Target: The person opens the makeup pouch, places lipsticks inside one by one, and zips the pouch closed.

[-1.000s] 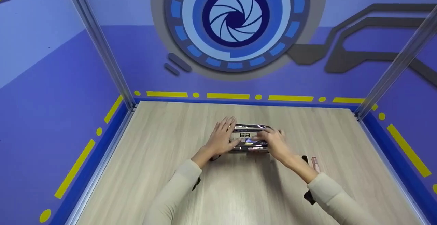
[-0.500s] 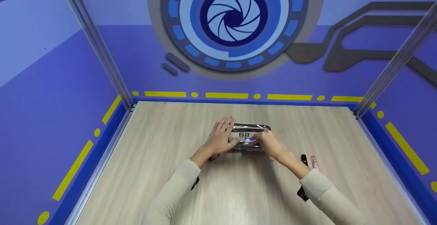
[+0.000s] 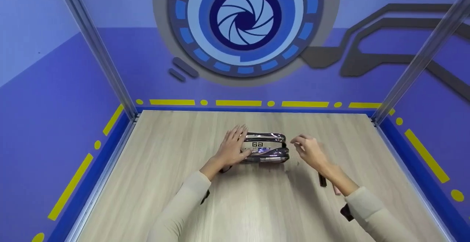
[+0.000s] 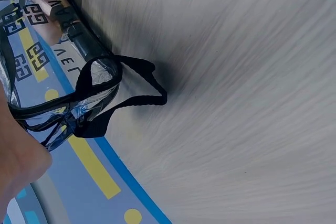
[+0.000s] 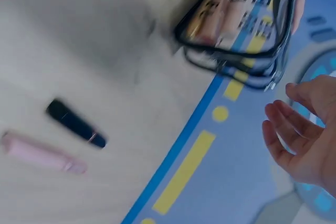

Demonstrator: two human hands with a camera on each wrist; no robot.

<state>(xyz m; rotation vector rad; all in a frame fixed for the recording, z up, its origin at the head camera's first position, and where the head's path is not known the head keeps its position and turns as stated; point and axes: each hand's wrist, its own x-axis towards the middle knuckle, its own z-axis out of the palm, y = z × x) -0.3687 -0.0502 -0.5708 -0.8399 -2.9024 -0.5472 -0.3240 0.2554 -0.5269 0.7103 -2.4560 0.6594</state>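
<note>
A clear cosmetic bag (image 3: pixel 270 158) with black edging and printed lettering lies on the wooden table. My left hand (image 3: pixel 230 150) rests across its left end, fingers straight over the top and thumb along the front. To the right of the bag, a little apart from it, my right hand (image 3: pixel 311 152) is raised with fingers loosely bent and nothing between them. Pink, gold and dark cosmetics (image 5: pixel 212 19) show through the clear side in the right wrist view. A black strap loop (image 4: pixel 157 85) sticks out from one end in the left wrist view.
A black tube (image 5: pixel 76 123) with a thin shiny band and a pink tube (image 5: pixel 42 153) lie side by side on the table (image 3: pixel 176 183), partly under my right forearm in the head view. Blue printed panels (image 3: pixel 176 43) wall the back and sides.
My right hand first slid left along the bag's top, then came off it to the right, its fingers now free. The left hand has stayed on the bag.
</note>
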